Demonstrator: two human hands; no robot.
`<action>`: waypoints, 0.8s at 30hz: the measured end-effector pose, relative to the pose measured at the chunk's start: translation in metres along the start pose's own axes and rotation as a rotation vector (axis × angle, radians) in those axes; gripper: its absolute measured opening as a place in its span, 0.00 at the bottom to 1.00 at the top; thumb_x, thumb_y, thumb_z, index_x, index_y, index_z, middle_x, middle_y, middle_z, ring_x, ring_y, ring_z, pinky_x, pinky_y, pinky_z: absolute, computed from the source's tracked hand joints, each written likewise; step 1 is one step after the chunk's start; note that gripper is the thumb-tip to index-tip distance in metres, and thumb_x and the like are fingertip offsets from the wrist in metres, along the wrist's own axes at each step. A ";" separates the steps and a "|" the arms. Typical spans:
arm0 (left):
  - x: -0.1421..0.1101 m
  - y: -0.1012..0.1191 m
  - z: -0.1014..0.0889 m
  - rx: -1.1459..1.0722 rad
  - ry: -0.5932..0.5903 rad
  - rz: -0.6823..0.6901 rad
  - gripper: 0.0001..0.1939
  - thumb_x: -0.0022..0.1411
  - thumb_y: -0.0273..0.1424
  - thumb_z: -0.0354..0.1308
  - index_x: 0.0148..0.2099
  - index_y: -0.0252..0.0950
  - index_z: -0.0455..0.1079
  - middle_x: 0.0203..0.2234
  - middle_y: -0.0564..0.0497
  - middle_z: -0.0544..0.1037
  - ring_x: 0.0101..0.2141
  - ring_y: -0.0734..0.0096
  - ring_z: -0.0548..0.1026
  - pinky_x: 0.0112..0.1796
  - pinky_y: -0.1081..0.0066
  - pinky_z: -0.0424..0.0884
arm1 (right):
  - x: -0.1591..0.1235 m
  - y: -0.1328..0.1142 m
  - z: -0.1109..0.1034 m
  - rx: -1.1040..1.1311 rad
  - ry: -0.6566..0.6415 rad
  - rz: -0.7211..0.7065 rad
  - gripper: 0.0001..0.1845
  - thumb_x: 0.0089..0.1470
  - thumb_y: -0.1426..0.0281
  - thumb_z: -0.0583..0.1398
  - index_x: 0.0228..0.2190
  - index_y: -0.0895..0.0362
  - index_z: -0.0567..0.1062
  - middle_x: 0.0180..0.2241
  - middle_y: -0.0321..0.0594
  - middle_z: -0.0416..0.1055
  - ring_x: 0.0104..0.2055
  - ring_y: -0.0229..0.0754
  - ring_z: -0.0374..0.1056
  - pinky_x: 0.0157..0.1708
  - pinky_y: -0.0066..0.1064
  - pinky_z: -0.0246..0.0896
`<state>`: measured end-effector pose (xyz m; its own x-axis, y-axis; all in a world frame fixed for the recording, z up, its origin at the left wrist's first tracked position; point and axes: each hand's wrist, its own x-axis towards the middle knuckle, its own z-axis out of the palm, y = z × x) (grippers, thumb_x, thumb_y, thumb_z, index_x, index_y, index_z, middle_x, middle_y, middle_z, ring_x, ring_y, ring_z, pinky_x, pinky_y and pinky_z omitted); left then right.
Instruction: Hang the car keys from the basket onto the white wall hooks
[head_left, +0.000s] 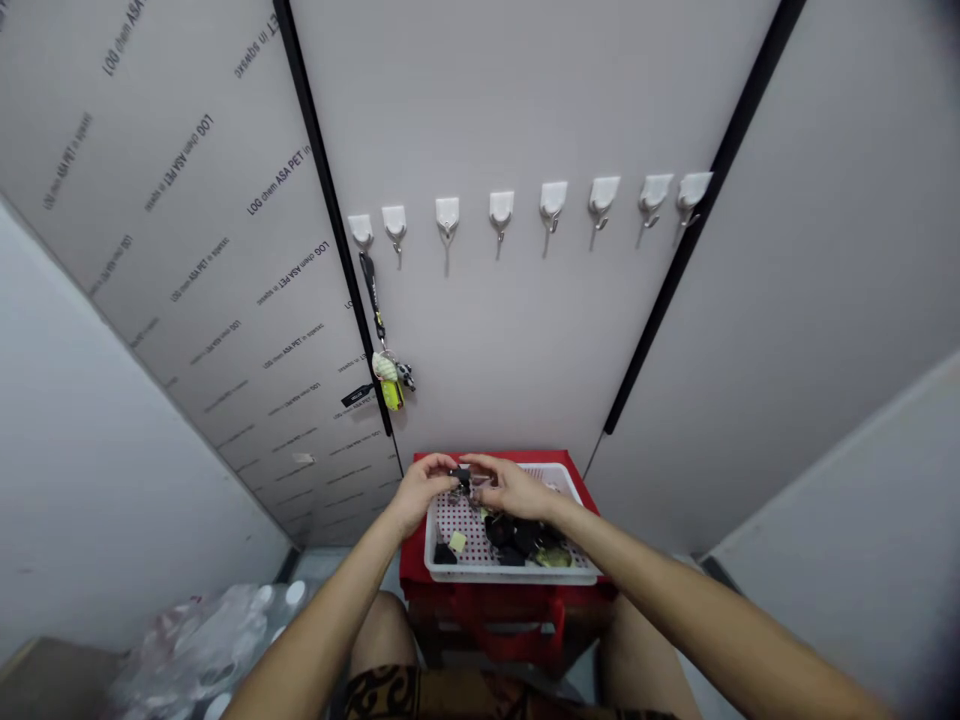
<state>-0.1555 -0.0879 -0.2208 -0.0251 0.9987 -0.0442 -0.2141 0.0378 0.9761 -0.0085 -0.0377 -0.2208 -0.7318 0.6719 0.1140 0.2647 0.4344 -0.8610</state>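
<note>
Over the far left part of a white perforated basket [510, 574], my two hands are close together. My left hand [421, 492] pinches a small black key fob [460, 477] with metal bits below it that look like keys. My right hand [514, 488] curls its fingers around the other side of the same bunch; its exact grip is partly hidden. Inside the basket, below my right hand, lies a pile of black items [517, 537], too dark to tell apart. A pale yellow square piece [457, 542] and a black piece [445, 554] lie at the near left corner.
Under the basket is a red bag [420, 580] with a handle. White hooks [502, 210] form a row on the panel ahead. A black strap keychain [377, 300] with a yellow-green charm [391, 393] hangs from the leftmost. Plastic-wrapped bottles [240, 630] stand at lower left.
</note>
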 end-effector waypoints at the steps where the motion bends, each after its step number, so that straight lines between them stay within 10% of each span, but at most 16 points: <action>1: 0.000 0.001 0.002 -0.082 -0.001 -0.020 0.09 0.37 0.25 0.54 0.27 0.32 0.61 0.20 0.56 0.67 0.22 0.82 0.64 0.27 0.78 0.59 | 0.002 -0.004 0.002 0.079 -0.023 0.003 0.23 0.38 0.75 0.52 0.41 0.60 0.60 0.33 0.39 0.65 0.31 0.33 0.61 0.30 0.26 0.56; 11: 0.005 0.015 0.016 -0.402 0.028 -0.062 0.10 0.42 0.31 0.55 0.28 0.32 0.61 0.18 0.55 0.68 0.20 0.82 0.66 0.24 0.79 0.60 | 0.010 -0.028 0.002 0.470 0.085 0.147 0.14 0.37 0.66 0.56 0.29 0.59 0.64 0.24 0.33 0.63 0.24 0.31 0.59 0.22 0.24 0.56; 24: 0.008 0.055 0.005 0.182 0.169 0.073 0.04 0.43 0.28 0.50 0.23 0.31 0.61 0.13 0.57 0.65 0.14 0.84 0.61 0.19 0.80 0.56 | 0.023 -0.052 -0.013 0.582 0.411 0.133 0.12 0.35 0.65 0.55 0.24 0.58 0.58 0.18 0.29 0.59 0.19 0.31 0.58 0.23 0.26 0.55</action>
<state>-0.1627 -0.0773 -0.1660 -0.2007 0.9796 0.0081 -0.0267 -0.0137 0.9996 -0.0309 -0.0373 -0.1668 -0.3907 0.9180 0.0684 -0.1259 0.0204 -0.9918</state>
